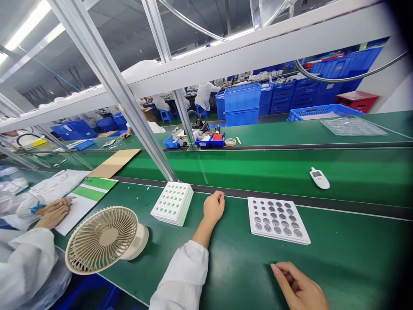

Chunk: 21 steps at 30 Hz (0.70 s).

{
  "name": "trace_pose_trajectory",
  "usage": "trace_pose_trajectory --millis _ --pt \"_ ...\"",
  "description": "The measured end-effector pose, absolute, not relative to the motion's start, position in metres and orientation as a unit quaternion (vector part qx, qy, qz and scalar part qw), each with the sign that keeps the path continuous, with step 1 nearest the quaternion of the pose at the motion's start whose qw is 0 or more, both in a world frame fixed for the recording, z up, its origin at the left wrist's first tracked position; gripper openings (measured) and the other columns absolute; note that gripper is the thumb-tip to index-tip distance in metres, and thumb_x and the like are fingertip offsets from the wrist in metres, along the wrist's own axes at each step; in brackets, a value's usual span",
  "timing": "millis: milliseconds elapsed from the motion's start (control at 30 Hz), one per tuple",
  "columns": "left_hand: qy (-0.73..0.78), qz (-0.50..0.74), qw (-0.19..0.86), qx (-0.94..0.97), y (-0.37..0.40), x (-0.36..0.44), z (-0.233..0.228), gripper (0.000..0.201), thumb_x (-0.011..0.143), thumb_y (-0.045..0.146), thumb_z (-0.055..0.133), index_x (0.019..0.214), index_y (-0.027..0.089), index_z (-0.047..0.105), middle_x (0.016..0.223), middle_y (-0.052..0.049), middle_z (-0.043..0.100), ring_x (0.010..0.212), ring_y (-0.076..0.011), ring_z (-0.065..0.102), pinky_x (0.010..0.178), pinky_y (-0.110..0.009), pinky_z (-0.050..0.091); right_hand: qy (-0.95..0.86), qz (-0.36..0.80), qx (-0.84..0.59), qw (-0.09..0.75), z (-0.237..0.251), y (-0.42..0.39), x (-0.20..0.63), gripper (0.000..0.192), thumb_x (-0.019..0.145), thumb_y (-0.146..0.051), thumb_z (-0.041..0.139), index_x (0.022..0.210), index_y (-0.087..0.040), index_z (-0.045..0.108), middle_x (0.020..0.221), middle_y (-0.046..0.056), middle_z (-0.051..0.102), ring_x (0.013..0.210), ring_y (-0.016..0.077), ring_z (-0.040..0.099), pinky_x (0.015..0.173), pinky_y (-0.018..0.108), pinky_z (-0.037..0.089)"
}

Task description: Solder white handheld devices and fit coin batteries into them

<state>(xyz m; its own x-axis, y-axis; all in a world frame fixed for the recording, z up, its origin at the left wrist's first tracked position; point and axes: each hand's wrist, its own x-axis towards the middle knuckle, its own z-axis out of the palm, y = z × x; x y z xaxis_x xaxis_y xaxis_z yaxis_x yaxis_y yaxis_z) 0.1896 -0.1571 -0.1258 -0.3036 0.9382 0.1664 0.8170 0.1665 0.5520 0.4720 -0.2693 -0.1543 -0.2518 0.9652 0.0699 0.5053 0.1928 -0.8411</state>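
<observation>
My left hand [214, 207] rests on the green bench near its back edge, fingers curled into a loose fist; no object shows in it. To its left stands a stack of white trays [172, 202] with green-marked round pockets in the top one. My right hand [300, 284] is low in the view, thumb and forefinger pinched together; anything between the tips is too small to make out. Beyond it lies a white tray [279, 220] holding rows of silver coin cells, the hand apart from it. Past that tray, a white handheld meter [319, 178] lies on the green conveyor belt.
A beige fan [106, 239] stands at the left. Beside it a co-worker's hands [53, 212] rest on a green-and-white sheet [87, 198]. A metal post [129, 107] rises behind the tray stack. Small blue bins [211, 141] and a tape roll [230, 142] sit across the belt.
</observation>
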Motion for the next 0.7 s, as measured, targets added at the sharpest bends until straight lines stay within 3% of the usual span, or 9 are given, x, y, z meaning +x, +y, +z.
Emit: trace_pose_trajectory --millis 700 --pt "0.758 0.284 0.116 0.575 -0.156 0.191 -0.121 0.022 0.092 0.029 0.043 0.098 0.025 0.064 0.067 0.002 0.063 0.063 -0.0143 0.058 0.057 -0.024 0.032 -0.701 0.35 -0.529 0.325 -0.143 -0.271 0.465 0.035 0.091 -0.052 0.048 0.08 -0.022 0.062 0.062 -0.003 0.058 0.051 0.011 0.052 0.05 0.019 0.043"
